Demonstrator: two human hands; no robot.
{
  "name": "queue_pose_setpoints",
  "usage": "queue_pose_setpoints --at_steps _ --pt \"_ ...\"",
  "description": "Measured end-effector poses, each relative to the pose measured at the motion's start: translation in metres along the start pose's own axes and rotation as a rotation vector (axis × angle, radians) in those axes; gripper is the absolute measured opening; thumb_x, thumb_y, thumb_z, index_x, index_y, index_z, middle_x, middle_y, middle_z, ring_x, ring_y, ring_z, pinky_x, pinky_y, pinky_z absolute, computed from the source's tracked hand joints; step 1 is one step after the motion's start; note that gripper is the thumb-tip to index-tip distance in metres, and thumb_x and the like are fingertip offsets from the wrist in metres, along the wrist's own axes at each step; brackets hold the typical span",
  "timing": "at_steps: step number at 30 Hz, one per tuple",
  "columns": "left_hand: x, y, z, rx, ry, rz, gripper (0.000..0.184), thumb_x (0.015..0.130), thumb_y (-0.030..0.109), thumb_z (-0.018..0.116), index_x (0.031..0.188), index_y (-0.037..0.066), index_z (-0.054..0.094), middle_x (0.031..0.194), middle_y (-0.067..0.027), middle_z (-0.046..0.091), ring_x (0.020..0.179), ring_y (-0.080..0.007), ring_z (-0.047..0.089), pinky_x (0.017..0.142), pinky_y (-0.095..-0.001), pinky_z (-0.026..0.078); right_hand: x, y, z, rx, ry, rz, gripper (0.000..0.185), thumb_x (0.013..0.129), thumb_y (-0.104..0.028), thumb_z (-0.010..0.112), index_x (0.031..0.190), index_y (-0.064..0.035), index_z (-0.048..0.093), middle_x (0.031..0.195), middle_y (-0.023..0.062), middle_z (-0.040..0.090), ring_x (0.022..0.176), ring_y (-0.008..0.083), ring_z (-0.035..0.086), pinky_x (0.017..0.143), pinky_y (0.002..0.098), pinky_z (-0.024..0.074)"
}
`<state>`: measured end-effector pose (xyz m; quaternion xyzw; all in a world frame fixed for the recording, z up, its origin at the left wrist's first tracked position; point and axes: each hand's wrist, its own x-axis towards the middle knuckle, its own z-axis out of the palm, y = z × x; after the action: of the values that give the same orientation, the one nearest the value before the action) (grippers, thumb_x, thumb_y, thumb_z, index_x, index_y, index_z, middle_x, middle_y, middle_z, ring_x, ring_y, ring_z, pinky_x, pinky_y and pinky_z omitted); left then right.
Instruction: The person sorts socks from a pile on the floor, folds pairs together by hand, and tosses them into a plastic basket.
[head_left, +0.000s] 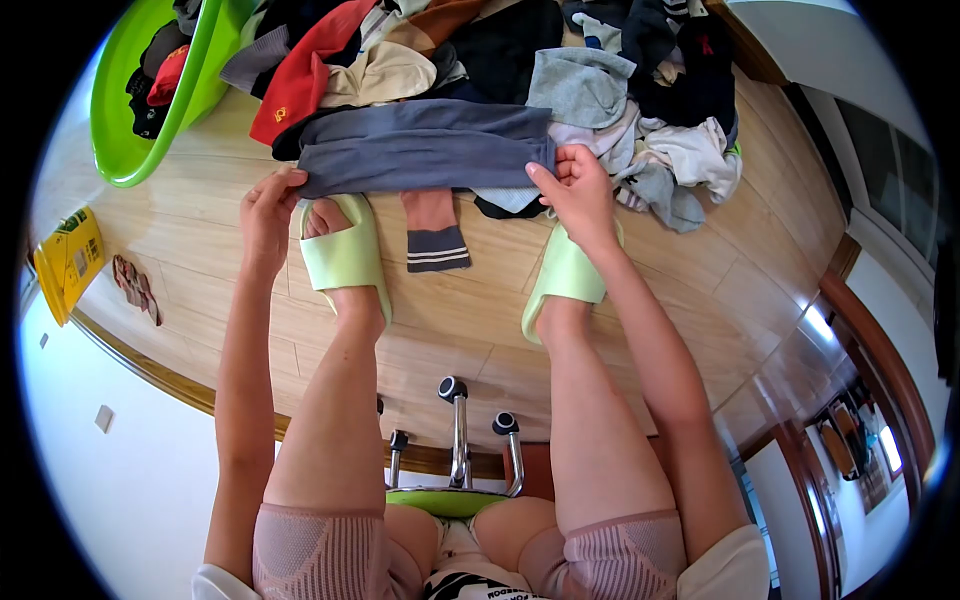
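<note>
A long grey-blue cloth point(425, 148) is stretched sideways between my two hands, above the pile of socks. My left hand point(268, 215) pinches its left end between thumb and fingers. At the opposite end, my right hand point(580, 192) grips the lower corner, thumb on top. Behind the cloth lies a heap with a red sock point(305, 75), a cream sock point(385, 72), a light grey sock point(582, 88) and several black and white pieces. A pink and grey striped sock point(436, 230) sticks out below the cloth onto the floor.
A green basket point(185, 110) holding dark and red items stands at the upper left. Pale green slippers point(343, 255) are on my feet. A yellow bag point(70, 262) and patterned sandals point(137, 288) are at the left. Metal chair legs point(458, 435) show between my legs.
</note>
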<state>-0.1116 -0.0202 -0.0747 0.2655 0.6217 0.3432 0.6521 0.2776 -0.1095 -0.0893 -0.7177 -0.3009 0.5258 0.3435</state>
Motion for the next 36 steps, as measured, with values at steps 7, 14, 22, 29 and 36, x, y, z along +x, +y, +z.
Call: queue_pose_setpoints --at_steps 7,14,22,29,36 --pt "0.012 -0.017 0.008 0.114 0.116 0.005 0.018 0.085 0.005 0.077 0.096 0.004 0.062 0.084 0.0013 0.06 0.081 -0.0061 0.056 0.07 -0.0203 0.043 0.002 0.005 -0.001 0.039 0.119 0.094 0.03 0.102 -0.029 0.057 0.097 0.0002 0.061 0.079 0.0025 0.064 0.06 0.0083 0.061 0.047 0.0213 0.0501" --pt "0.006 0.003 0.018 -0.004 0.02 -0.125 0.023 0.091 0.01 0.072 0.111 0.004 0.062 0.097 -0.0018 0.066 0.088 -0.0093 0.061 0.079 -0.0243 0.047 0.003 -0.025 -0.009 0.13 0.055 0.166 0.027 0.098 -0.028 0.062 0.093 -0.0017 0.064 0.07 -0.0014 0.06 0.058 0.0054 0.054 0.047 0.0196 0.0401" --pt "0.013 -0.007 0.003 -0.162 -0.082 -0.113 0.008 0.098 0.012 0.063 0.104 0.007 0.064 0.096 0.0002 0.067 0.088 -0.0083 0.062 0.082 -0.0255 0.049 0.01 -0.022 -0.004 0.11 0.139 -0.338 0.032 0.087 -0.015 0.071 0.064 -0.0029 0.052 0.072 -0.0026 0.059 0.065 0.0042 0.049 0.058 0.0226 0.0363" --pt "0.011 0.002 0.008 -0.213 -0.104 -0.058 0.009 0.1 0.014 0.06 0.105 0.007 0.063 0.096 0.0006 0.067 0.087 -0.0076 0.062 0.081 -0.0234 0.05 0.011 -0.026 -0.012 0.504 0.003 -0.062 0.033 0.088 -0.013 0.072 0.063 -0.005 0.052 0.085 -0.0001 0.067 0.071 0.0048 0.05 0.065 0.018 0.0378" --pt "0.028 -0.004 0.017 0.079 0.049 0.012 0.015 0.098 0.019 0.066 0.106 0.006 0.066 0.09 0.0036 0.064 0.08 -0.0046 0.058 0.07 -0.0213 0.046 0.029 -0.025 0.008 0.504 0.084 0.087 0.035 0.085 -0.003 0.074 0.114 0.0003 0.054 0.099 0.0084 0.068 0.086 0.0107 0.063 0.078 0.0221 0.0496"
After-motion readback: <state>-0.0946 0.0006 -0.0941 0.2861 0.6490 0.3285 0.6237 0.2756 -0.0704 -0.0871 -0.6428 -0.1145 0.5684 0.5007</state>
